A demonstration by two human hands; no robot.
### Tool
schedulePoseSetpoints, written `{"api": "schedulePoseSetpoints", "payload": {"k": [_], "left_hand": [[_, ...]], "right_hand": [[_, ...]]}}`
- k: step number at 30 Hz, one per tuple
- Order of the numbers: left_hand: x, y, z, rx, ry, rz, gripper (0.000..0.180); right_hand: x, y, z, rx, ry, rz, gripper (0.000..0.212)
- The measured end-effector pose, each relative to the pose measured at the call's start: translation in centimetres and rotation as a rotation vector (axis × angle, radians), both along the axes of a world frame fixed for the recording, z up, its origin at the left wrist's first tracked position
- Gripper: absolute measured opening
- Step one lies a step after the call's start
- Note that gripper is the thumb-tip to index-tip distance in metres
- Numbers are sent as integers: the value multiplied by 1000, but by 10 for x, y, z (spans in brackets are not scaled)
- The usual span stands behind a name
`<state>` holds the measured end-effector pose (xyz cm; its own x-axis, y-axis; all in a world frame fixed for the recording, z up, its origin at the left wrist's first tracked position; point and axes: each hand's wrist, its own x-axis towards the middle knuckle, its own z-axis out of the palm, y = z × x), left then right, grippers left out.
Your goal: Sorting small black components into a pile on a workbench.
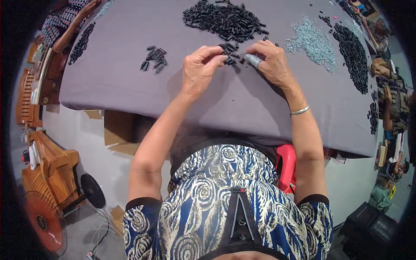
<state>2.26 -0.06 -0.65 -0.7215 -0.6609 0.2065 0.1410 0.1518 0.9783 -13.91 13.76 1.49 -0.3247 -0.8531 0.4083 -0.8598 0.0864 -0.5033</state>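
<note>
My left hand [198,69] is pinched, thumb against fingers, beside a few small black cylindrical pieces [229,48]. Whatever sits between those fingertips is too small to make out. Facing it, my right hand [271,63] has its fingers curled toward the thumb, which has a silvery-grey wrapping [252,60]. A dark bit shows near its tips, but I cannot tell what it grips. Beyond both hands lies a big heap of black pieces [223,19]. A smaller group of them [154,58] rests to the left, and a pile of small shiny silvery parts [312,43] to the right.
A grey cloth [117,82] covers the table. More black pieces lie along its right [352,56] and left [81,44] edges. Other people sit at both sides. Below are a cardboard box [119,128], a red plastic chair [286,167] and a fan [43,221].
</note>
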Motion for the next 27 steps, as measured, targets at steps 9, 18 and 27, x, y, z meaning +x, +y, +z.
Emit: {"api": "schedulePoseSetpoints", "payload": {"k": [9, 18, 27], "left_hand": [[3, 14, 0, -49, -29, -86, 14], [3, 16, -1, -90, -12, -96, 14], [2, 12, -4, -116, -13, -31, 14]], "right_hand": [[11, -1, 6, -126, -898, 164, 11], [16, -4, 3, -105, -905, 178, 10], [7, -2, 4, -21, -325, 11, 12]]}}
